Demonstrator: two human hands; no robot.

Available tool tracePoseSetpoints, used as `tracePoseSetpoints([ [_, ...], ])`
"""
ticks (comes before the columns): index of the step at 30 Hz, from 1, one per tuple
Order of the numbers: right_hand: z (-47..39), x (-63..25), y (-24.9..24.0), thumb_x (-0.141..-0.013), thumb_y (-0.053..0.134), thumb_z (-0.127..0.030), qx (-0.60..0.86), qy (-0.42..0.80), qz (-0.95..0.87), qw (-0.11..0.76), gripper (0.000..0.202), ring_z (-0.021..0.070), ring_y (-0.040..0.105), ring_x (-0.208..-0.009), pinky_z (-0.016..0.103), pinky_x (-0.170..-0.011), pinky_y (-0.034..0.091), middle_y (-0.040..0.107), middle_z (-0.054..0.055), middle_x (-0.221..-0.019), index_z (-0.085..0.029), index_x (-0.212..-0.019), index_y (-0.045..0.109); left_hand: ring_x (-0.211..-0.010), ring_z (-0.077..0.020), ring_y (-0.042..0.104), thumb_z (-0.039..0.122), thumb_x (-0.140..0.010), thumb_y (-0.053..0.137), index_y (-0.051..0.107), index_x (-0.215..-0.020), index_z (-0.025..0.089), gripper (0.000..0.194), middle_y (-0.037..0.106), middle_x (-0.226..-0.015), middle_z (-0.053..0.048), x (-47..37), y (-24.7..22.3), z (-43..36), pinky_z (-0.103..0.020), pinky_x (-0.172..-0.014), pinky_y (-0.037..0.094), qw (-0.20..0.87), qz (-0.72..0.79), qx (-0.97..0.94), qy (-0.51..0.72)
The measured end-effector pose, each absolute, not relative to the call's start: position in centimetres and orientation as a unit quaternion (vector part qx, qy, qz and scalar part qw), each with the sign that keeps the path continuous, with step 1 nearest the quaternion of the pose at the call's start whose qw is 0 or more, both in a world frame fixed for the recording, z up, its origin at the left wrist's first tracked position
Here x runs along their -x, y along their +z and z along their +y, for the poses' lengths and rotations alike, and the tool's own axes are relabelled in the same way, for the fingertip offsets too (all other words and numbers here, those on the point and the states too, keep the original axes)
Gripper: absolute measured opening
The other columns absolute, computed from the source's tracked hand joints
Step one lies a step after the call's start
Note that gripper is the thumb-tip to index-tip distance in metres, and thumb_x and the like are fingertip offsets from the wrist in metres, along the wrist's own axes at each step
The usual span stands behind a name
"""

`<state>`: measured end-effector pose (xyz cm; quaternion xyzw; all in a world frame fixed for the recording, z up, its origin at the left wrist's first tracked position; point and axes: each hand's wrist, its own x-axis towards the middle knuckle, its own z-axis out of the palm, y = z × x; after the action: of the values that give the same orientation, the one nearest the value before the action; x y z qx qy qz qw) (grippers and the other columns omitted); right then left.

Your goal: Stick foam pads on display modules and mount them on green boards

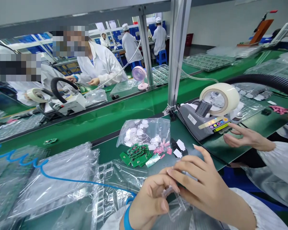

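My left hand point(150, 199), with a blue wrist strap point(127, 218), pinches a small clear plastic frame point(176, 203) low in the view. My right hand point(204, 182) bends over from the right, its fingers overlapping the left fingertips and closing on the same piece; its thumb is hidden. Just beyond the hands lie a pile of green circuit boards point(138, 155), several pink pieces point(162, 147), and black and white pads point(180, 148). Behind these rests a clear bag point(124, 132) of white pieces.
A tape dispenser point(194, 124) with a large roll stands right, a co-worker's hand point(247, 137) beside it. Clear trays point(62, 172) are stacked left, crossed by a blue coiled cord point(69, 180). A metal post point(175, 57) rises behind the bag.
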<state>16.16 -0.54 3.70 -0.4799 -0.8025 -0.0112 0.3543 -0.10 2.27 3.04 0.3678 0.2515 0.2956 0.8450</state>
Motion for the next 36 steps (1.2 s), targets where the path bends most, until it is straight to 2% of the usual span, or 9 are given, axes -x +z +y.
tracePoseSetpoints([
  [5,-0.5,-16.9,3.6,-0.078,0.057,-0.014,0.486,0.097,-0.778,0.386,0.02,0.0145,0.057,-0.078,0.048,-0.1,0.022,0.064,-0.002,-0.083,-0.025,-0.095,0.058,-0.094,-0.0187,0.05,0.043,-0.054,0.078,0.07,-0.077,0.017,0.036,0.054,-0.095,-0.005,0.3,2.9,2.4,-0.027,-0.084,0.037,0.862,0.221,-0.346,0.297],
  [7,-0.4,-17.4,3.3,-0.077,0.062,-0.021,0.471,0.197,-0.746,0.427,0.017,0.0154,0.058,-0.079,0.047,-0.097,0.029,0.062,-0.001,-0.084,-0.024,-0.093,0.056,-0.102,-0.0226,0.05,0.043,-0.055,0.078,0.07,-0.078,0.017,0.036,0.053,-0.107,-0.008,0.4,2.9,2.6,-0.032,-0.088,0.038,0.878,0.193,-0.325,0.294],
  [10,-0.2,-17.6,2.5,-0.075,0.068,-0.038,0.4,0.388,-0.645,0.523,0.028,0.0182,0.058,-0.087,0.04,-0.087,0.044,0.061,0.001,-0.087,-0.027,-0.095,0.054,-0.108,-0.027,0.05,0.045,-0.054,0.078,0.07,-0.076,0.017,0.037,0.053,-0.116,-0.01,0.3,2.6,2.8,-0.039,-0.091,0.038,0.899,0.146,-0.3,0.284],
  [14,0.2,-16.7,1.8,-0.068,0.074,-0.039,0.287,0.594,-0.494,0.567,0.035,0.0158,0.059,-0.091,0.032,-0.079,0.05,0.062,0.0,-0.095,-0.031,-0.095,0.054,-0.099,-0.0258,0.055,0.047,-0.049,0.079,0.071,-0.072,0.016,0.04,0.061,-0.1,-0.009,0.0,1.8,2.8,-0.04,-0.088,0.041,0.921,0.103,-0.245,0.286],
  [17,0.5,-15.9,1.7,-0.065,0.078,-0.033,0.262,0.664,-0.425,0.557,0.035,0.0139,0.061,-0.088,0.026,-0.072,0.052,0.063,0.0,-0.095,-0.029,-0.093,0.057,-0.095,-0.0267,0.057,0.048,-0.047,0.08,0.069,-0.068,0.015,0.041,0.064,-0.086,-0.009,-0.3,1.6,2.8,-0.043,-0.087,0.041,0.926,0.089,-0.222,0.292],
  [22,0.7,-15.5,1.1,-0.061,0.081,-0.024,0.259,0.664,-0.422,0.56,0.038,0.013,0.059,-0.093,0.023,-0.076,0.05,0.065,0.0,-0.095,-0.03,-0.092,0.059,-0.097,-0.0258,0.059,0.048,-0.053,0.077,0.069,-0.073,0.015,0.039,0.066,-0.091,-0.011,-0.6,1.8,2.8,-0.041,-0.089,0.042,0.924,0.033,-0.211,0.316],
  [27,0.5,-15.8,0.9,-0.07,0.074,-0.03,0.287,0.602,-0.491,0.561,0.035,0.0151,0.058,-0.1,0.03,-0.088,0.046,0.065,0.0,-0.102,-0.034,-0.1,0.056,-0.104,-0.0225,0.058,0.044,-0.062,0.073,0.07,-0.08,0.013,0.036,0.065,-0.108,-0.013,-0.5,2.0,2.7,-0.029,-0.087,0.044,0.906,0.036,-0.232,0.353],
  [31,0.3,-16.3,2.0,-0.077,0.067,-0.037,0.386,0.432,-0.594,0.558,0.034,0.0205,0.052,-0.103,0.037,-0.087,0.044,0.061,0.004,-0.105,-0.031,-0.107,0.053,-0.104,-0.0227,0.056,0.044,-0.061,0.074,0.071,-0.082,0.017,0.034,0.061,-0.113,-0.009,0.0,2.1,2.5,-0.031,-0.09,0.042,0.876,0.094,-0.3,0.366],
  [36,0.0,-16.5,3.6,-0.083,0.058,-0.018,0.454,0.204,-0.693,0.523,0.007,0.0162,0.05,-0.078,0.036,-0.079,0.039,0.055,0.0,-0.076,-0.022,-0.085,0.053,-0.102,-0.025,0.053,0.046,-0.053,0.076,0.073,-0.083,0.024,0.038,0.059,-0.109,-0.008,0.4,2.2,2.5,-0.037,-0.094,0.036,0.808,0.125,-0.437,0.374],
])
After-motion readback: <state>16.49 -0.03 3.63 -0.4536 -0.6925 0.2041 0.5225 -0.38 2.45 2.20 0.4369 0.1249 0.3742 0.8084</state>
